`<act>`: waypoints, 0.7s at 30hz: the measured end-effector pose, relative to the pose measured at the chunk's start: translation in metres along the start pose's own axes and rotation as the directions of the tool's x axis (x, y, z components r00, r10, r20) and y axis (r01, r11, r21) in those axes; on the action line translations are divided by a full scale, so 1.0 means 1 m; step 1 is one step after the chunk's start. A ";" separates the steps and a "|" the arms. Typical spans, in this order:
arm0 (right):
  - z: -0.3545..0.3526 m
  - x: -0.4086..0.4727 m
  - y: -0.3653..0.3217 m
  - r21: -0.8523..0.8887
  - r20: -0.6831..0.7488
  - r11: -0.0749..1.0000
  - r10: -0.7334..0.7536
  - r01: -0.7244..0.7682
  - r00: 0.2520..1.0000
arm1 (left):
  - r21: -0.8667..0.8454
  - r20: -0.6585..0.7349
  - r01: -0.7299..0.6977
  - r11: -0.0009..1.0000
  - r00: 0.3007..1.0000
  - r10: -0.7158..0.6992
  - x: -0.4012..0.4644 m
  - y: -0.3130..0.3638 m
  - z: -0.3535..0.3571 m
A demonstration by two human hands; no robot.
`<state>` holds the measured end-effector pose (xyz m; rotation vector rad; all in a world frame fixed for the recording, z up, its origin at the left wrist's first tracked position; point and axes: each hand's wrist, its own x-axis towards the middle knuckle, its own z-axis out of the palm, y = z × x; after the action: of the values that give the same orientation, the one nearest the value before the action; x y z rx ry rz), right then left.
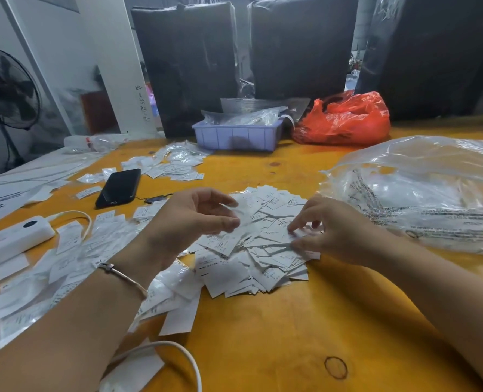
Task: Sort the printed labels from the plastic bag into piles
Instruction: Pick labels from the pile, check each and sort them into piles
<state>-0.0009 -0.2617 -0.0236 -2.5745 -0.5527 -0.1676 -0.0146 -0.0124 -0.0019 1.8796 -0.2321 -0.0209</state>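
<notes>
A heap of small white printed labels (pixel 262 250) lies on the yellow table (pixel 262 335) in front of me. My right hand (pixel 333 233) rests on the heap's right side, its fingertips pinching a label there. My left hand (pixel 195 216) hovers over the heap's left edge with fingers loosely curled; a blurred label seems to sit at its fingertips. More labels (pixel 73 258) are spread to the left, some under my left forearm. A large clear plastic bag (pixel 421 193) with printed text lies at the right.
A black phone (pixel 120 188) lies left of centre, a white power strip (pixel 11 239) with its cable at far left. At the back stand a lilac tray (pixel 237 135) of clear bags and a red plastic bag (pixel 344 120). A rubber band (pixel 335 367) lies near me.
</notes>
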 end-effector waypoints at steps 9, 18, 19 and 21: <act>0.004 0.000 0.001 -0.018 -0.074 0.987 -0.160 0.160 0.984 | 0.026 -0.058 0.016 1.000 0.998 -0.015 0.003 -0.003 -0.001; 0.020 0.002 -0.011 -0.062 -0.067 0.967 -0.251 0.247 0.966 | 0.081 -0.042 0.007 0.997 0.999 -0.003 0.003 -0.004 0.002; 0.021 0.003 -0.011 -0.063 -0.072 0.966 -0.257 0.253 0.964 | 0.080 -0.047 0.003 0.997 0.999 0.001 0.003 -0.004 0.002; 0.022 0.003 -0.012 -0.071 -0.079 0.959 -0.279 0.273 0.957 | 0.074 -0.058 -0.003 0.997 0.998 0.007 0.003 -0.005 0.002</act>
<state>-0.0024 -0.2406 -0.0366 -2.5213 -0.8852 -0.3963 -0.0112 -0.0131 -0.0065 1.9499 -0.1999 0.0464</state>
